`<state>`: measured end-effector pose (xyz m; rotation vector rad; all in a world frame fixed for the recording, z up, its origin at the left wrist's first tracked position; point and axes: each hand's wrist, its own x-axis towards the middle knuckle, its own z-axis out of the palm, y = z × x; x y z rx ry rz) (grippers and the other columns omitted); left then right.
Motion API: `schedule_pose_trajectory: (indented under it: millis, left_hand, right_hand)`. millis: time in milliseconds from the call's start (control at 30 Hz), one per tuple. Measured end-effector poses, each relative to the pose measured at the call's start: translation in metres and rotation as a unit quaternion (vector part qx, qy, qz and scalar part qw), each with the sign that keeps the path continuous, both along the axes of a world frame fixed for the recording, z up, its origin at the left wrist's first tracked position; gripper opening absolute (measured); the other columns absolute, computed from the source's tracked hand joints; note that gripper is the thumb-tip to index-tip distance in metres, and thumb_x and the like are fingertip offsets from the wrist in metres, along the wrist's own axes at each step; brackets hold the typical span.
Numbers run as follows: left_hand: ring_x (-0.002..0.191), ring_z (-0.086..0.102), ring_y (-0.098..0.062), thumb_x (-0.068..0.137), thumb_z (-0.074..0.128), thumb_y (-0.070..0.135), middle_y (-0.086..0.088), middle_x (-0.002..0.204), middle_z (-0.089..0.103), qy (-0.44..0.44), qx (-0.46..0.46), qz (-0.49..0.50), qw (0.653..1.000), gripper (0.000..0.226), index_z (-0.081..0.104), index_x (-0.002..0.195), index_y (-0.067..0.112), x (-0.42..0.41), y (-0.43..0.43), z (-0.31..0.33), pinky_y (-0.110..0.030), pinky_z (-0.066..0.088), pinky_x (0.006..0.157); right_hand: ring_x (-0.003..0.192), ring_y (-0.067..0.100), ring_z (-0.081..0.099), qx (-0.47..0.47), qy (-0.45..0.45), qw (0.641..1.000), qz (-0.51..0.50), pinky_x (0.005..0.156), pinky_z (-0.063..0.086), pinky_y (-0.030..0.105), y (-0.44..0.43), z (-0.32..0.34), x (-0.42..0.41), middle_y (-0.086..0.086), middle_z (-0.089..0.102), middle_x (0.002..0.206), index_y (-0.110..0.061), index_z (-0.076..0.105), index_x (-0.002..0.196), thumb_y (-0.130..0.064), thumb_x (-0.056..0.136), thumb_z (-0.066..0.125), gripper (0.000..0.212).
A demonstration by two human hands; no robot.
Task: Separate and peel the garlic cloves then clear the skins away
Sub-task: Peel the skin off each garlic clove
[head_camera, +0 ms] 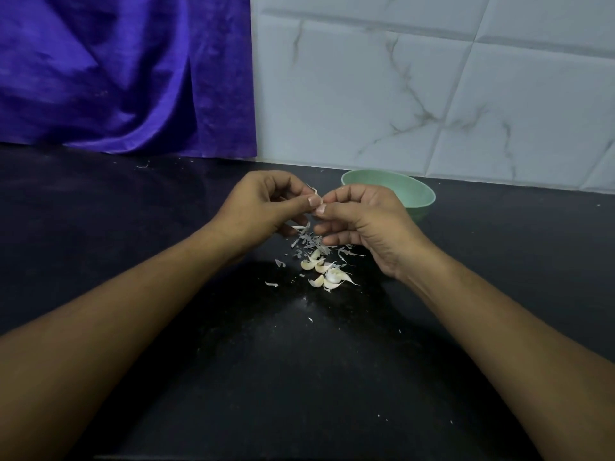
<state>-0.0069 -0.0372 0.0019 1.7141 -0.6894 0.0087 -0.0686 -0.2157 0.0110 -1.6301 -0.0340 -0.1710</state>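
Note:
My left hand (263, 202) and my right hand (361, 221) meet above the black counter (133, 227), fingertips together. Between them they pinch a small garlic clove (317, 205), mostly hidden by the fingers, with a thin strip of skin sticking up from it. Below the hands lies a heap of pale garlic skins (307, 242). Nearer me, several garlic cloves (324, 272) lie in a loose cluster on the counter.
A pale green bowl (412, 193) stands behind my right hand, near the marble-patterned tiled wall (432, 94). Purple cloth (116, 78) hangs at the back left. Small skin flakes (271, 283) are scattered over the counter.

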Motion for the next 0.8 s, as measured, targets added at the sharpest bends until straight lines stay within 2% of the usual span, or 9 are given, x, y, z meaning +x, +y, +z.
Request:
schedule_pose_trajectory:
  millis: [100, 200, 267, 333, 433, 533, 633, 700, 800]
  left_hand:
    - [0.081, 0.075, -0.030, 0.091, 0.078, 0.018, -0.016, 0.091, 0.077, -0.033, 0.010, 0.002, 0.999, 0.017, 0.075, 0.101, 0.004, 0.000, 0.001, 0.000, -0.060, 0.060, 0.080]
    - [0.088, 0.074, -0.040, 0.092, 0.077, 0.018, -0.018, 0.091, 0.077, -0.054, 0.005, 0.002, 0.999, 0.016, 0.076, 0.100, 0.004, 0.001, 0.002, 0.001, -0.060, 0.061, 0.080]
    - [0.088, 0.075, -0.038, 0.093, 0.077, 0.018, -0.018, 0.091, 0.077, -0.063, 0.000, -0.005, 0.998, 0.015, 0.075, 0.100, 0.005, 0.001, 0.002, 0.002, -0.055, 0.063, 0.079]
    - [0.084, 0.076, -0.030, 0.094, 0.075, 0.017, -0.017, 0.091, 0.076, -0.066, -0.002, -0.011, 0.998, 0.012, 0.074, 0.100, 0.007, 0.002, 0.001, 0.002, -0.046, 0.063, 0.074]
    - [0.080, 0.074, -0.020, 0.098, 0.070, 0.015, -0.019, 0.096, 0.075, -0.033, -0.032, -0.004, 0.999, 0.013, 0.070, 0.103, 0.004, 0.003, 0.001, 0.003, -0.033, 0.061, 0.065]
    - [0.079, 0.074, -0.018, 0.101, 0.067, 0.017, -0.013, 0.095, 0.075, 0.008, -0.074, 0.022, 0.997, 0.013, 0.067, 0.106, 0.005, 0.006, 0.003, 0.005, -0.030, 0.060, 0.062]
    - [0.079, 0.074, -0.017, 0.102, 0.066, 0.018, -0.008, 0.094, 0.075, 0.020, -0.085, 0.052, 0.995, 0.013, 0.068, 0.109, 0.008, 0.009, 0.004, 0.004, -0.029, 0.060, 0.062]
    - [0.081, 0.075, -0.017, 0.102, 0.065, 0.019, -0.007, 0.095, 0.075, 0.021, -0.085, 0.058, 0.994, 0.010, 0.069, 0.108, 0.011, 0.009, 0.003, 0.004, -0.029, 0.060, 0.062]
    - [0.083, 0.075, -0.018, 0.102, 0.066, 0.020, -0.009, 0.097, 0.076, 0.023, -0.087, 0.063, 0.994, 0.012, 0.069, 0.107, 0.010, 0.009, 0.004, 0.004, -0.031, 0.060, 0.065]
  right_hand:
    - [0.073, 0.022, 0.075, 0.005, 0.005, 1.000, 0.006, 0.069, 0.064, 0.033, 0.001, 0.001, 0.000, 0.019, 0.074, 0.087, -0.001, 0.069, 0.096, 0.001, 0.088, 0.074, 0.009]
    - [0.071, 0.022, 0.075, 0.023, 0.008, 1.000, 0.009, 0.068, 0.064, 0.031, 0.001, 0.002, 0.001, 0.017, 0.073, 0.082, -0.001, 0.068, 0.095, 0.003, 0.090, 0.070, 0.007]
    - [0.069, 0.022, 0.075, 0.043, 0.010, 0.999, 0.014, 0.066, 0.065, 0.031, 0.002, 0.002, 0.001, 0.015, 0.073, 0.080, -0.001, 0.066, 0.097, 0.002, 0.091, 0.068, 0.007]
    - [0.068, 0.022, 0.075, 0.069, 0.013, 0.997, 0.023, 0.066, 0.065, 0.031, 0.002, 0.003, 0.002, 0.014, 0.073, 0.079, -0.002, 0.065, 0.096, 0.002, 0.091, 0.068, 0.007]
    - [0.066, 0.022, 0.071, 0.084, 0.004, 0.996, 0.031, 0.068, 0.065, 0.035, 0.000, 0.005, 0.003, 0.012, 0.070, 0.078, -0.005, 0.064, 0.099, 0.005, 0.092, 0.064, 0.012]
    - [0.063, 0.021, 0.069, 0.017, -0.030, 0.999, 0.012, 0.064, 0.063, 0.033, -0.003, 0.006, 0.003, 0.012, 0.067, 0.079, -0.004, 0.066, 0.107, 0.006, 0.093, 0.061, 0.017]
    - [0.064, 0.020, 0.070, -0.061, -0.074, 0.995, -0.009, 0.067, 0.061, 0.037, -0.006, 0.003, 0.004, 0.010, 0.070, 0.078, -0.005, 0.068, 0.098, -0.001, 0.095, 0.068, 0.005]
    - [0.068, 0.020, 0.072, -0.099, -0.094, 0.990, -0.019, 0.070, 0.062, 0.041, -0.007, 0.000, 0.006, 0.012, 0.072, 0.079, -0.006, 0.069, 0.092, -0.008, 0.095, 0.073, 0.005]
    - [0.069, 0.021, 0.073, -0.144, -0.111, 0.983, -0.029, 0.063, 0.060, 0.034, -0.009, -0.003, 0.009, 0.012, 0.071, 0.076, -0.001, 0.072, 0.091, -0.008, 0.092, 0.076, 0.008]
